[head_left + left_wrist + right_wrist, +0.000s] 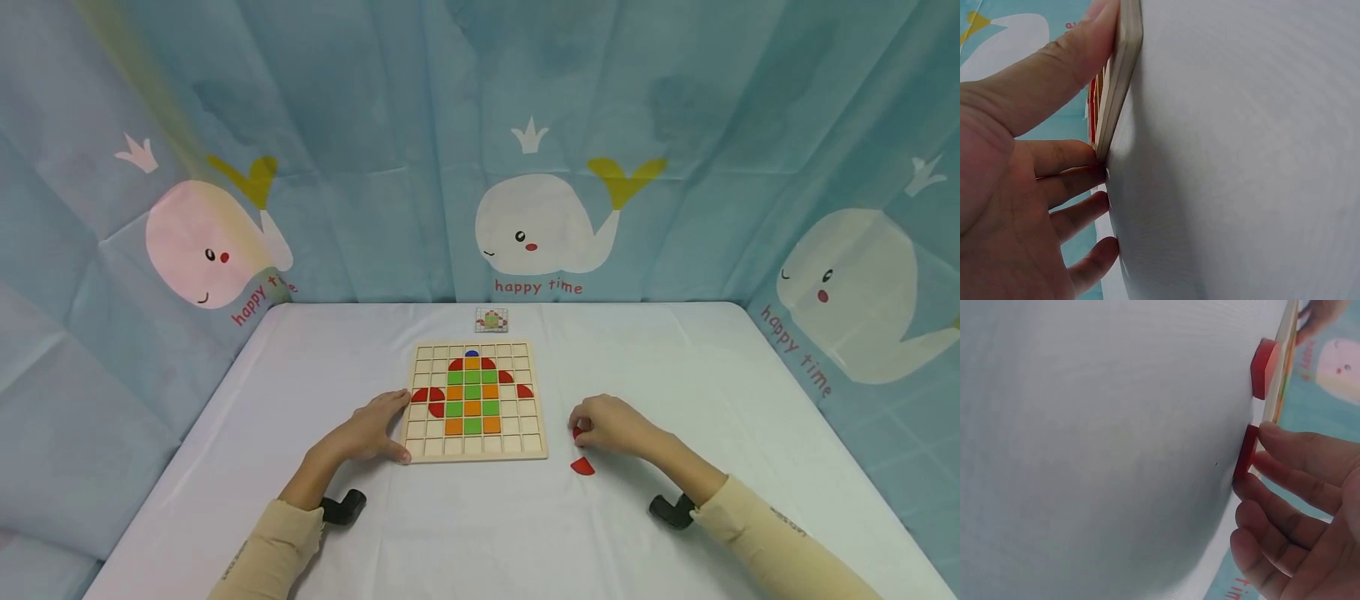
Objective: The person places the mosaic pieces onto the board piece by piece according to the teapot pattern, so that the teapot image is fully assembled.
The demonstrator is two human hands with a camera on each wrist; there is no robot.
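A wooden grid board (pixel 525 446) lies on the table, with green, orange, red and blue pieces set in a pattern. At its left edge rests my left hand (pixel 371 427), thumb near the front corner and fingers further back, touching the rim. In the left wrist view the thumb (pixel 1054 72) lies against the board's side and the fingers are spread. Right of the board, my right hand (pixel 611 425) pinches a red quarter-circle piece (pixel 1246 452) between thumb and fingertips, at the table surface. A second red quarter-circle piece (pixel 582 467) lies just in front of that hand.
Behind the board lies a small pattern card (pixel 491 320) showing a similar design. Black wrist mounts (pixel 345 507) sit under both forearms. A blue curtain (pixel 420 208) with whale prints stands behind and beside the white table (pixel 465 533).
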